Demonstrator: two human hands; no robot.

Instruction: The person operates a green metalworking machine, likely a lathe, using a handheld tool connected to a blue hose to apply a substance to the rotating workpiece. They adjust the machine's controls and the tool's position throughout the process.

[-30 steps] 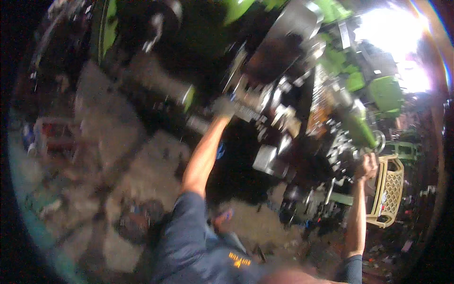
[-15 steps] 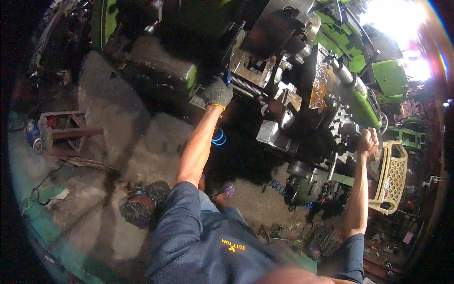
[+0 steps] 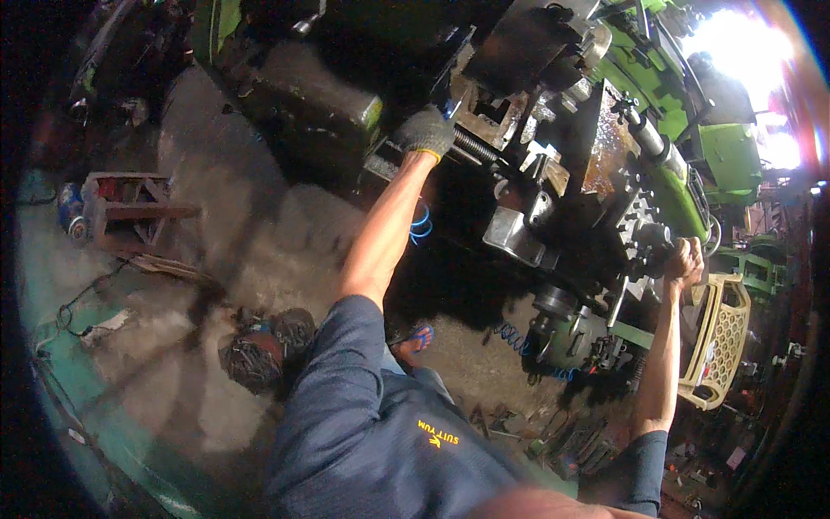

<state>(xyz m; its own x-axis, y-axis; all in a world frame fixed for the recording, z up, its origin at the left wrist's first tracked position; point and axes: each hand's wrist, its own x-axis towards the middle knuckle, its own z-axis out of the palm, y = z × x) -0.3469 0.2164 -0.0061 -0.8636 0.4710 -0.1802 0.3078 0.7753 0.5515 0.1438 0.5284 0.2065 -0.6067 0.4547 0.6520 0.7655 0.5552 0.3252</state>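
The screw ran toward 4 o'clock from the nearer left hand, grip unclear; the right hand curled, hold hidden.

Yellow lettering right there on the dark blue shirt, upside down from up here, a small yellow emblem beside it!
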